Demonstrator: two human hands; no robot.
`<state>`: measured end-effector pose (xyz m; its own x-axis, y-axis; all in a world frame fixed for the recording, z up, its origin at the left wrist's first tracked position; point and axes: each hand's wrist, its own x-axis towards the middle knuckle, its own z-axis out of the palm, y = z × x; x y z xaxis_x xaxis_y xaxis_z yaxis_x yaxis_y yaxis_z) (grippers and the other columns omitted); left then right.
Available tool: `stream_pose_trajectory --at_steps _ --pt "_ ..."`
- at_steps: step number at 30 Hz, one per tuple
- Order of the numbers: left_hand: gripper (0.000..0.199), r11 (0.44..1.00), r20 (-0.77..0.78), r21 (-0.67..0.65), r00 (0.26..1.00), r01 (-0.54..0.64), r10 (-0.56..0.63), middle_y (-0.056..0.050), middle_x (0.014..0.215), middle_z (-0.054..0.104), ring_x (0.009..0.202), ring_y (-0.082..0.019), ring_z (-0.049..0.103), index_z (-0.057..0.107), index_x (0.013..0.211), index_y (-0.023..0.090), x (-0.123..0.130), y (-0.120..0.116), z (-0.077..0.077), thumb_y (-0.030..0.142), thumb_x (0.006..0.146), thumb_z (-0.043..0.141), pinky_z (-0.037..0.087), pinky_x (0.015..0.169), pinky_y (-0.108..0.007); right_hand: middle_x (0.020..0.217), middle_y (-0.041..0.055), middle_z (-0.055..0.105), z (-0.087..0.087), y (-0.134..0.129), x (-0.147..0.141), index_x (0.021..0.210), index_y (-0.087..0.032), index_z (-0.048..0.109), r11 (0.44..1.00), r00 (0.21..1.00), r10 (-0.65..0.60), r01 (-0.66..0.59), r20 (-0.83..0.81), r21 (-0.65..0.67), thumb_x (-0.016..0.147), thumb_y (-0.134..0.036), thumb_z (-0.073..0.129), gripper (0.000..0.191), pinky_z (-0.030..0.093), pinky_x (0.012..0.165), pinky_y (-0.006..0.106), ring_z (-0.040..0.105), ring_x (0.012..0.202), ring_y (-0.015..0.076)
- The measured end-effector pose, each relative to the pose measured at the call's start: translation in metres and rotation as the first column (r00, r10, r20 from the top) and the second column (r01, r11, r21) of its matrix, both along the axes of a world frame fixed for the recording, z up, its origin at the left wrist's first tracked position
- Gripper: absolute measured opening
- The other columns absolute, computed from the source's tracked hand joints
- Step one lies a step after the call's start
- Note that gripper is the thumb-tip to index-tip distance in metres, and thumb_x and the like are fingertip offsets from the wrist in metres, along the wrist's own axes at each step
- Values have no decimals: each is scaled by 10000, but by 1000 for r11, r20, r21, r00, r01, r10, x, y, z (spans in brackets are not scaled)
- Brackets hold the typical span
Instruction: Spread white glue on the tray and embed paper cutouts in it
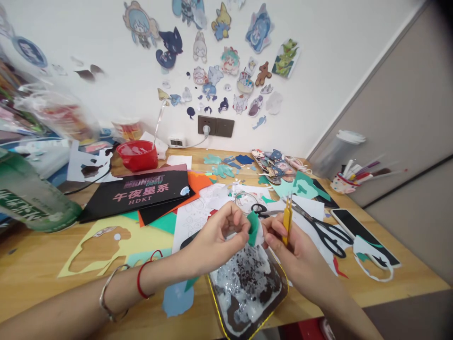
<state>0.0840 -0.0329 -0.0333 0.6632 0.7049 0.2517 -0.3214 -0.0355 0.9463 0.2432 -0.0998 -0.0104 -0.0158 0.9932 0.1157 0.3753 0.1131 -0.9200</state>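
- From where I stood, the person's left hand [229,234] had its thumb and fingertips closed in a pinch at the edge of a small piece of green paper [253,228].
- That piece was held up between the two hands, above a dark panel [262,298] with yellow edging and a glossy whitish smear.
- The right hand [296,249] held yellow tweezers [287,227] with their tips pointing up; its fingertips met the white side of the paper, though I couldn't tell how firmly they gripped it.
- Black-handled scissors [323,232] lay just beyond the right hand, near a phone [368,238] with a white cutout [371,259] partly over it.
- Beyond the left forearm, a yellow sheet [139,245] with a shape cut out lay near a black folder [155,175].
- Farther back sat a red bowl [139,161].
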Motion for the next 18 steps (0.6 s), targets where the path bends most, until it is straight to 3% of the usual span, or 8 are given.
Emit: stream_pose_trajectory --at_steps 11,18 --pt "259 986 40 -167 999 26 -19 67 683 458 603 -55 400 272 696 202 3 8 5 21 718 455 337 560 -196 775 -15 431 8 -3 16 735 -232 268 999 986 -33 37 161 -18 895 -282 361 192 388 637 243 411 717 133" --pt "242 948 145 -315 989 39 7 72 645 403 572 -56 398 289 707 199 -3 24 5 19 711 451 339 569 -203 710 -19 403 9 -4 54 711 -234 263 978 895 -209 183 394 103 865 -293 367 195 372 566 242 400 641 135"
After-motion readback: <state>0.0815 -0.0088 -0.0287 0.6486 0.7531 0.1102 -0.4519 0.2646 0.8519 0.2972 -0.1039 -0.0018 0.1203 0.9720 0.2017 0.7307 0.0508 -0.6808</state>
